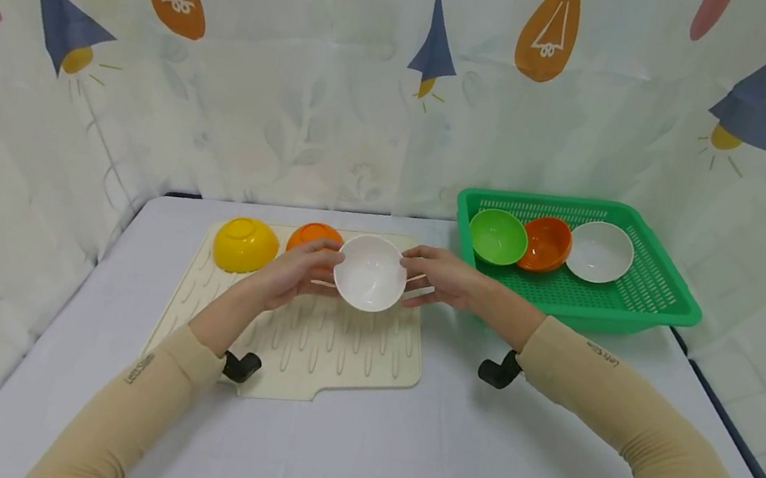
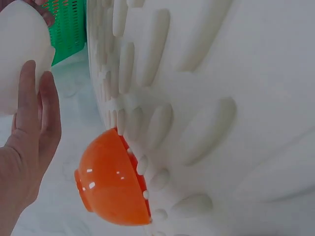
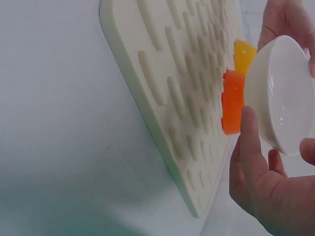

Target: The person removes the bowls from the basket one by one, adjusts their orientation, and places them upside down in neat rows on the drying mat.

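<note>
A white bowl (image 1: 370, 274) is held up between both hands, above the ridged cream drying mat (image 1: 303, 352), its inside turned toward the head camera. My left hand (image 1: 292, 270) grips its left side, thumb near the rim and fingers behind. On the opposite side my right hand (image 1: 448, 278) holds it the same way; the right wrist view shows those fingers against the outer wall (image 3: 258, 93). Behind the left hand, an orange bowl (image 2: 110, 179) lies upside down on the mat. Left of it sits an upturned yellow bowl (image 1: 246, 246).
A green slotted basket (image 1: 653, 305) stands at the back right, holding a green bowl (image 1: 498, 237), an orange-red bowl (image 1: 547, 244) and another white bowl (image 1: 601, 252). White cloth (image 1: 344, 469) covers the table. A printed curtain (image 1: 343, 114) hangs behind.
</note>
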### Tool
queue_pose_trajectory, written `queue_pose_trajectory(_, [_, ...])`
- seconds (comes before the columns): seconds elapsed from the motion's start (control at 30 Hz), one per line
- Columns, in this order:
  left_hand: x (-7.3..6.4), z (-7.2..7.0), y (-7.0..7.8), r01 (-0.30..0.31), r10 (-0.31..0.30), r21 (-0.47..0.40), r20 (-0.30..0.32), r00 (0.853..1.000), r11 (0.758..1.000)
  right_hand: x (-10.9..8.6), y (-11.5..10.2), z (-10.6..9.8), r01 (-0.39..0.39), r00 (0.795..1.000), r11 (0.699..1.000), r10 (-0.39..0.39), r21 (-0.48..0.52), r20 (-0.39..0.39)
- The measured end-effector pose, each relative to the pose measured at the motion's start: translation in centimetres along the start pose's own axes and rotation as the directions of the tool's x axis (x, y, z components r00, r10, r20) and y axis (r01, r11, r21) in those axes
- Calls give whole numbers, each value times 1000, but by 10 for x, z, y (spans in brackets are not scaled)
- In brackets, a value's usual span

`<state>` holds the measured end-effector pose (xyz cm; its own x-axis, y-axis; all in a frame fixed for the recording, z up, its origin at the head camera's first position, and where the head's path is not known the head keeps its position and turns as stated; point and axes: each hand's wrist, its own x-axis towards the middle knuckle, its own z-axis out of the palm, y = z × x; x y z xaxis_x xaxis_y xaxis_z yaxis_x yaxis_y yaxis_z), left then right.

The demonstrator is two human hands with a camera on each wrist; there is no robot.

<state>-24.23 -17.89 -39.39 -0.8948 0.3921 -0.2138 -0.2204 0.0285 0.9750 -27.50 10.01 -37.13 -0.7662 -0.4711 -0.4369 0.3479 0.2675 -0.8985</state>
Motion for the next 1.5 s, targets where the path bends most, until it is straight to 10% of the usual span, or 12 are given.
queue_pose_trajectory(0.27, [-8,0,4,-167,186,256,-53,981,952,1,1,2,-19,999,998,17,65,29])
queue_pose_trajectory(0.57, [-18,10,4,-345,412,522,-14,911,780,-1,-4,3,-24,997,997,19,67,81])
queue_pose_trajectory(0.67, [-19,15,0,-441,517,612,62,854,657,-1,-5,2,-33,994,997,25,66,107])
queue_pose_trajectory(0.87, [-22,21,-3,-536,638,800,269,722,270,0,-7,1,-17,984,998,5,66,177])
queue_pose_trajectory(1.0, [-21,22,-5,-586,658,807,401,637,75,1,-8,1,-6,979,999,-4,52,205])
queue_pose_trajectory(1.13, [-21,24,-6,-614,658,789,472,587,-18,1,-8,1,-7,978,1000,3,21,207])
queue_pose_trajectory(1.5, [-22,32,-5,-616,601,767,581,548,-180,1,-8,-3,-23,986,999,29,-40,162])
